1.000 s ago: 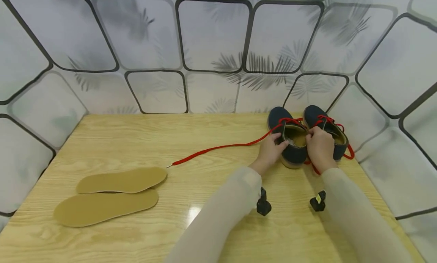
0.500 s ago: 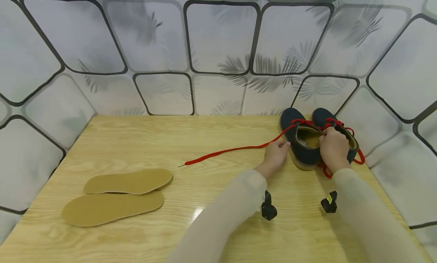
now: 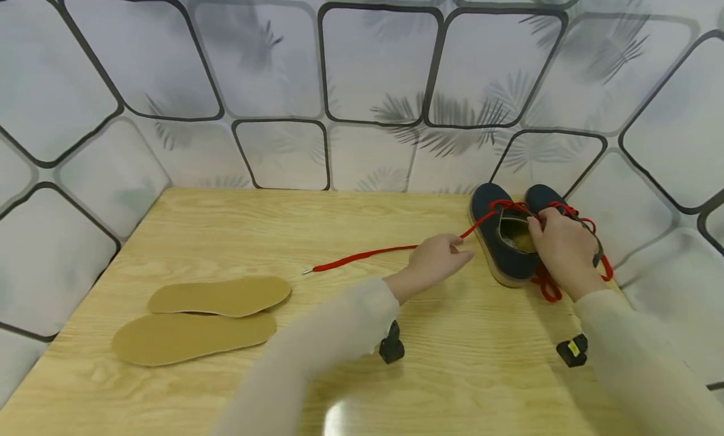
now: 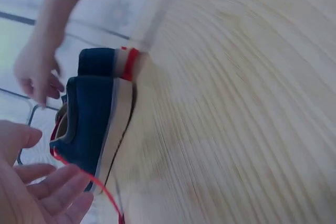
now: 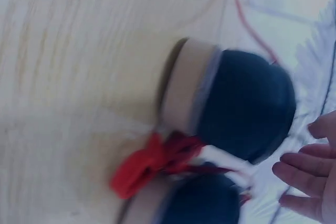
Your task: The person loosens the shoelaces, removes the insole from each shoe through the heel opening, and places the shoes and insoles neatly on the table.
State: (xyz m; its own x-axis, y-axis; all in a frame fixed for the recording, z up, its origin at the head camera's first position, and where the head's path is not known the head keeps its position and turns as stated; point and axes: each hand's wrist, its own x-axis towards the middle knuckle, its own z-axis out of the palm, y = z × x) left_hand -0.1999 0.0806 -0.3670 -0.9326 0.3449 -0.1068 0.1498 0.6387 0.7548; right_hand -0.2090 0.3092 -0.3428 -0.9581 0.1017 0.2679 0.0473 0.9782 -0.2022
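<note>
Two navy shoes with red laces stand side by side at the table's back right: the left shoe [image 3: 515, 266] and the partly covered right shoe [image 3: 541, 195]. From the left one a long red lace [image 3: 367, 256] runs leftward across the tabletop to its metal tip. My left hand [image 3: 434, 264] hovers over this lace, apart from the shoe, its fingers loosely extended with nothing gripped in the left wrist view. Over the right shoe is my right hand [image 3: 565, 252]; in the right wrist view its relaxed fingers [image 5: 302, 174] are spread and hold nothing.
Two tan insoles, the upper one [image 3: 220, 296] and the lower one [image 3: 192, 340], lie on the wooden table [image 3: 481, 360] at the left. A patterned fabric wall [image 3: 373, 65] rises behind the table. Looped red laces [image 3: 547, 286] hang behind the shoes' heels.
My left hand has let go of the left shoe's side and moved left over the long lace. My right hand has drawn slightly away from the shoe's opening. The head view has shifted.
</note>
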